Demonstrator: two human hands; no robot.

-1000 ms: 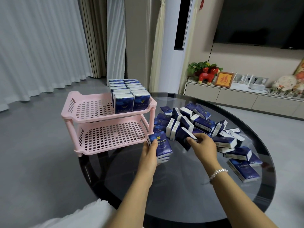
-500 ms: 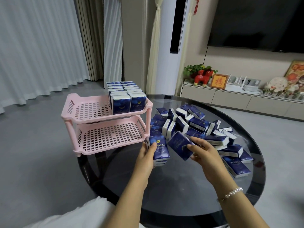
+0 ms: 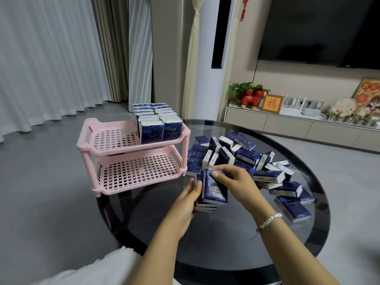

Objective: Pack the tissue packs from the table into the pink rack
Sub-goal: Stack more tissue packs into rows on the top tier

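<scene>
1. Head view looks down on a round dark glass counter with a pink rack standing at its left edge.
2. On the rack's upper tier, two rows of upright tissue packs fill the right-hand side; the lower tier shows only bare grid.
3. A loose heap of blue tissue packs lies on the counter just right of the rack, some flat, some on edge, spreading toward the right rim.
4. Near the counter's middle, in front of the heap, both hands meet on a small stack of packs.
5. The left hand holds the stack from its left side, fingers curled against the packs' edges.
6. The right hand pinches the front pack near its top, thumb on the printed face and fingers curled over the upper edge; the pack stands upright against the stack.
7. A beaded bracelet sits on the right wrist.
8. Beyond the counter stand a low cabinet with ornaments, a dark wall screen and pale curtains.
</scene>
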